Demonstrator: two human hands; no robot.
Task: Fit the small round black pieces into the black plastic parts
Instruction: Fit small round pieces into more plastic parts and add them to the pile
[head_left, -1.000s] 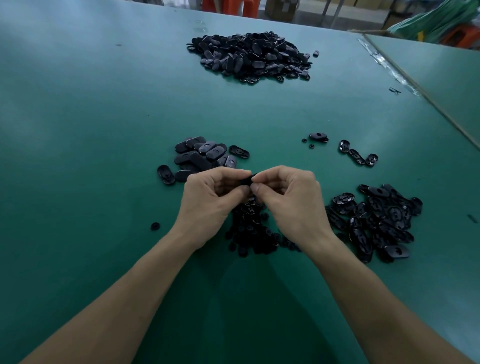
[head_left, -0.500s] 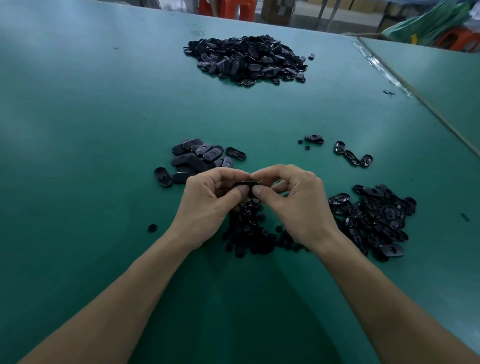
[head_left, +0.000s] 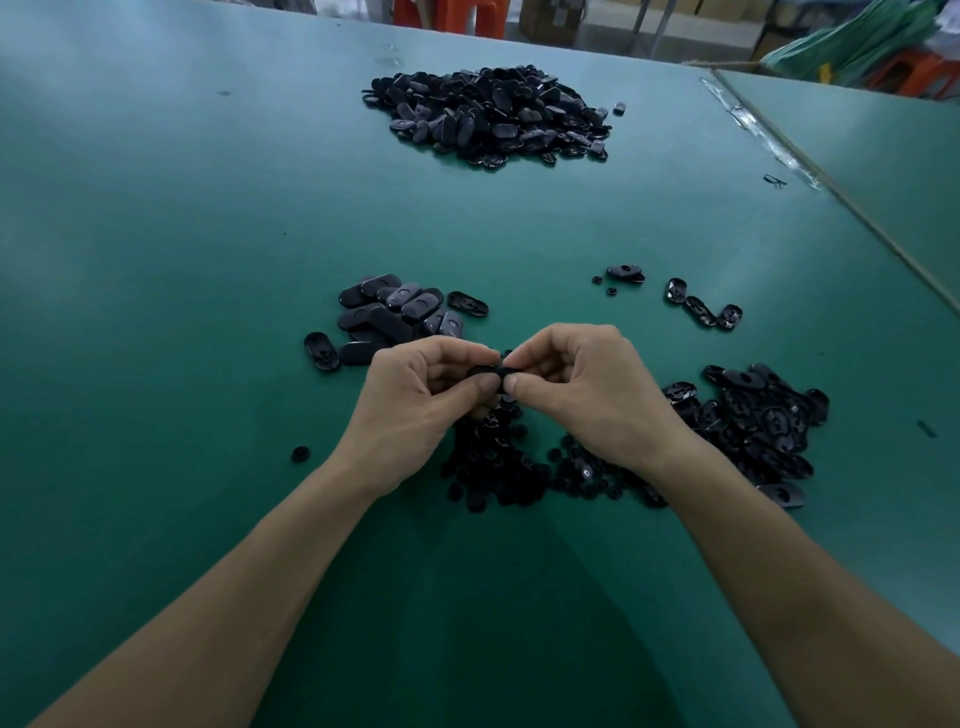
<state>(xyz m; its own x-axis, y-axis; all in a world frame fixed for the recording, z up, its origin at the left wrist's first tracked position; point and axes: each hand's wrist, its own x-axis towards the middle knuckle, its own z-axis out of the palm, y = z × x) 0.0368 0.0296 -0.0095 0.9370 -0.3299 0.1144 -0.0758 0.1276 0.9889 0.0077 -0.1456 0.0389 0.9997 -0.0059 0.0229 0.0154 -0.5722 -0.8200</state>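
My left hand (head_left: 415, 400) and my right hand (head_left: 592, 389) meet above the green table (head_left: 182, 260), both pinching one black oval plastic part (head_left: 491, 373) between thumbs and fingertips. Whether a round piece sits in it is hidden by my fingers. Directly under my hands lies a heap of small round black pieces (head_left: 498, 467). A loose pile of black oval parts (head_left: 753, 421) lies to the right. A small stack of oval parts (head_left: 395, 312) lies just beyond my left hand.
A big mound of black parts (head_left: 493, 114) sits at the far middle. A few stray parts (head_left: 701, 309) lie at right centre and one round piece (head_left: 300, 453) left of my wrist. A table seam (head_left: 831, 197) runs along the right; orange stools and boxes stand beyond.
My hands have stayed together over the heap, with the fingertips shifting slightly on the part. The view has tilted a little.
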